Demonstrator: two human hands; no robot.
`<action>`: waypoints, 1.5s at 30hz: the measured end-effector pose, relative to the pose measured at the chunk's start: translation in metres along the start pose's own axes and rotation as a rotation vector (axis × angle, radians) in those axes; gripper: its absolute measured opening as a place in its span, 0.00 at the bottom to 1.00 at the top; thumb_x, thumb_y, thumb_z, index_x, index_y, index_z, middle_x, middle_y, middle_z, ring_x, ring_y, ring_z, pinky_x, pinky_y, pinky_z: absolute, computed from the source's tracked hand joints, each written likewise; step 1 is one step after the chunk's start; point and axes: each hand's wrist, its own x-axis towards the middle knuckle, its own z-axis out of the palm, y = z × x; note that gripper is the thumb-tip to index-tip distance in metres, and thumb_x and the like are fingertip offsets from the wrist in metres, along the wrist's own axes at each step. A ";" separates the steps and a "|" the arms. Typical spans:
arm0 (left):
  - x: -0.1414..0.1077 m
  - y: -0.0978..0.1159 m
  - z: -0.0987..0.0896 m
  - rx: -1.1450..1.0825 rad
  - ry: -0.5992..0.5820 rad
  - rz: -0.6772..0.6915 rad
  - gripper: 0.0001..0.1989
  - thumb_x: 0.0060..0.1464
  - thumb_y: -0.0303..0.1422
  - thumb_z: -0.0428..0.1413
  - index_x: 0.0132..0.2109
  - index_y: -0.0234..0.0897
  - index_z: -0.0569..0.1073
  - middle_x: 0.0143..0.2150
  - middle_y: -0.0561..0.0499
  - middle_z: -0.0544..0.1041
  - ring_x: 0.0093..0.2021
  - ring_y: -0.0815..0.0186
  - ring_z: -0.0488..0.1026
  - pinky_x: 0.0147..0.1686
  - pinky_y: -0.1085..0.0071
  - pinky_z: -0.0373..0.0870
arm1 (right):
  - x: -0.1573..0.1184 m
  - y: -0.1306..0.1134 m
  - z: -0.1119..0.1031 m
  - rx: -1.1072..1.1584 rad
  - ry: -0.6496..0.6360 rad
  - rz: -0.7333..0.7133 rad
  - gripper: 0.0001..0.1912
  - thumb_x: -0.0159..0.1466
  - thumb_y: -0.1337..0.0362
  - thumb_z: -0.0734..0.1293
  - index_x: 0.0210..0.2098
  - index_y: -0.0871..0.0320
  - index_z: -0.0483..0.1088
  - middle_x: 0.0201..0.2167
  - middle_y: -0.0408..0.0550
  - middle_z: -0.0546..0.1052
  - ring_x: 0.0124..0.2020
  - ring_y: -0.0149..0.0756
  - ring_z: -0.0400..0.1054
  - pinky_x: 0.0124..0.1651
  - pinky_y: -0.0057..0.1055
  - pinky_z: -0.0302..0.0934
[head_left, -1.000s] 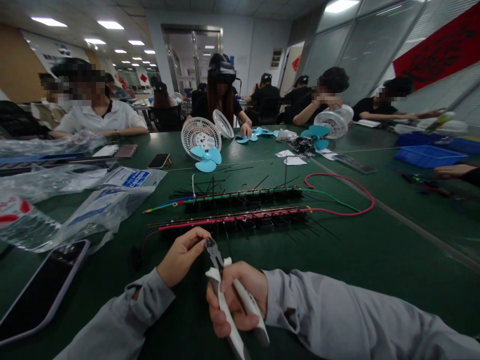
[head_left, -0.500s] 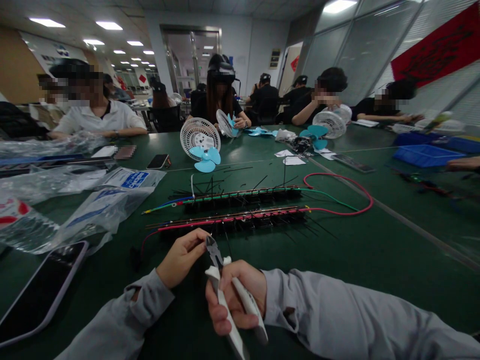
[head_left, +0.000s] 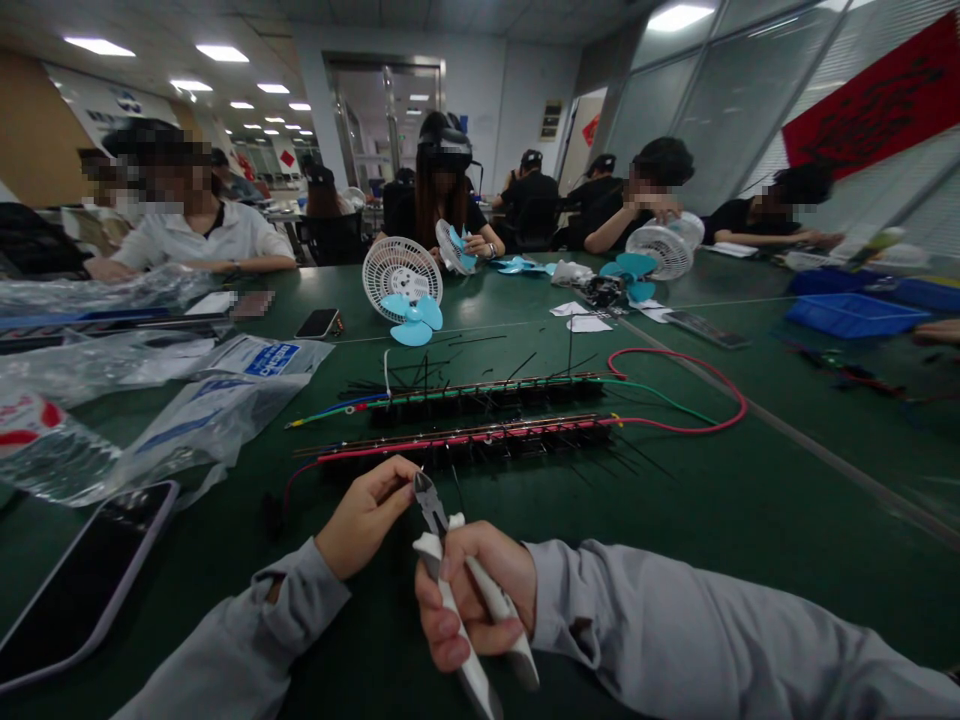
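My right hand (head_left: 476,600) is closed around the white-grey handles of a pair of diagonal cutters (head_left: 431,505), whose dark jaws point away from me. Beside the jaw tips, my left hand (head_left: 367,515) is closed in a pinch; whatever lies between its fingertips is too small to make out. Just beyond both hands lies the nearer wire bundle (head_left: 480,435), with a red wire along it and many thin black cable-tie tails sticking out. Parallel behind it is a second bundle (head_left: 487,390) with a green wire. A red cable (head_left: 742,400) loops out at their right ends.
A phone (head_left: 82,590) and plastic bags (head_left: 225,400) lie at left. Across the green table (head_left: 712,520) stand a fan grille (head_left: 401,275) and blue fan blades (head_left: 412,320). Blue trays (head_left: 855,312) are at right. Several people sit around the far side.
My two hands and the cutters hold almost the same place, with only a slight shift in the view. Across the table, a person's hands have moved a little on a blue-bladed fan part.
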 end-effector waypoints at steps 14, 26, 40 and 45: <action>0.000 -0.001 0.001 0.061 0.067 -0.042 0.08 0.57 0.36 0.52 0.37 0.34 0.68 0.31 0.52 0.69 0.32 0.68 0.67 0.34 0.72 0.65 | 0.006 0.006 -0.015 -0.003 -0.109 -0.098 0.14 0.49 0.65 0.58 0.32 0.67 0.66 0.25 0.55 0.71 0.25 0.40 0.69 0.08 0.20 0.48; 0.001 -0.005 -0.001 0.001 0.103 -0.045 0.08 0.56 0.35 0.54 0.38 0.34 0.71 0.35 0.50 0.73 0.35 0.66 0.70 0.37 0.71 0.67 | 0.004 0.005 0.002 -0.011 -0.070 -0.070 0.33 0.43 0.71 0.57 0.50 0.69 0.63 0.45 0.62 0.71 0.46 0.50 0.69 0.36 0.28 0.66; 0.001 -0.001 0.001 -0.001 0.065 -0.050 0.09 0.55 0.36 0.55 0.37 0.34 0.71 0.33 0.50 0.72 0.34 0.66 0.69 0.36 0.72 0.66 | 0.006 0.005 -0.004 -0.018 -0.073 -0.066 0.33 0.44 0.70 0.58 0.50 0.69 0.63 0.46 0.63 0.71 0.46 0.51 0.69 0.37 0.30 0.66; 0.000 0.001 0.000 0.001 0.032 -0.031 0.09 0.56 0.37 0.54 0.37 0.34 0.71 0.34 0.50 0.72 0.35 0.65 0.69 0.37 0.71 0.67 | 0.007 0.006 -0.008 -0.035 -0.071 -0.063 0.33 0.44 0.69 0.57 0.51 0.69 0.62 0.44 0.63 0.72 0.45 0.49 0.70 0.37 0.31 0.66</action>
